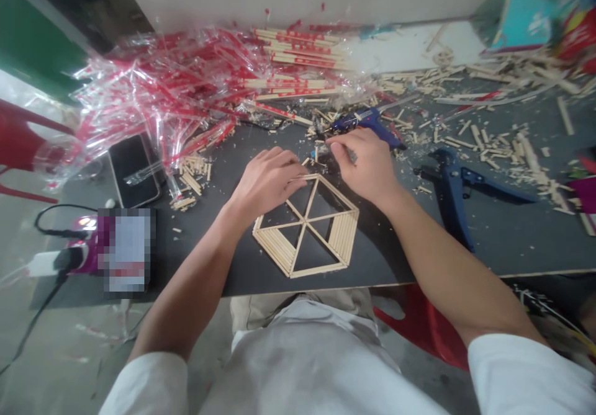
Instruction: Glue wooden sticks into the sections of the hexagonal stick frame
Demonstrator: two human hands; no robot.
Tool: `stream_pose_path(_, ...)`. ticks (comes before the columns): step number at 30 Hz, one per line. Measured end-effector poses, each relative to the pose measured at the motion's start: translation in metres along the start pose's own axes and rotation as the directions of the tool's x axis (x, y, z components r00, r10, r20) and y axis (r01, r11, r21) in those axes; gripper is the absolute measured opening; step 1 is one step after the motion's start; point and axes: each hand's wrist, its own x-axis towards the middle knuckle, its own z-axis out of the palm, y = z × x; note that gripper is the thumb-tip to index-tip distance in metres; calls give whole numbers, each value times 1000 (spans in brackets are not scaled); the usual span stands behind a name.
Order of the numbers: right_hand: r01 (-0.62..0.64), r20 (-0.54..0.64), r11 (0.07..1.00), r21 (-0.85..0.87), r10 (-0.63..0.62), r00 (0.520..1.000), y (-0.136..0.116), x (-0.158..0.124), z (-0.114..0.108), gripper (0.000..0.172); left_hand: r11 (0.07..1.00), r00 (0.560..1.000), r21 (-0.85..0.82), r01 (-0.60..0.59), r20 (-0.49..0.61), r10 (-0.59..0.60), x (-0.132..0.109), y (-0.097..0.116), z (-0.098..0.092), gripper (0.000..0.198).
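Observation:
A hexagonal frame of pale wooden sticks [319, 270] lies flat near the table's front edge. Thin spokes cross at its centre, and two of its wedges are partly filled with rows of sticks. My left hand [272, 179] covers its upper left corner, with thumb and fingers closed on the top edge. Beyond the frame's top corner, my right hand [365, 160] is closed in a pinch. What its fingertips hold, if anything, is too small to make out. Just behind that hand lies a blue glue gun [384, 131], its nozzle end partly hidden among scraps.
Red-printed clear wrappers [153, 86] and wrapped sticks [302, 49] pile up at the back left. Stick offcuts [503, 148] litter the right. A dark blue hand cutter [449, 198] lies beside my right forearm. Left are a phone [133, 170], a blurred-out device [128, 250] and a purple power strip [88, 247].

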Motion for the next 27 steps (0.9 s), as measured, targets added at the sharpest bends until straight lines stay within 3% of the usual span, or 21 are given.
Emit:
stream_pose_path(6, -21, 251, 974, 224, -37, 967, -6, 2, -13, 21, 995, 999, 84, -45, 10, 44, 0, 2, 8, 23)
stream_pose_path(12, -165, 455, 953, 253, 33, 890, -4, 3, -19, 19, 997, 999, 59, -51, 5, 51, 0, 3, 12, 24)
stream_pose_path(22, -193, 539, 938, 289, 7, 842, -1, 5, -19, 32, 995, 998, 83, -62, 10, 61, -1, 3, 12, 28)
stream_pose_path(27, -209, 531, 936, 281, 30, 847, 0, 5, -18, 29, 979, 995, 182, -94, 61, 85, 0, 8, 8, 25)
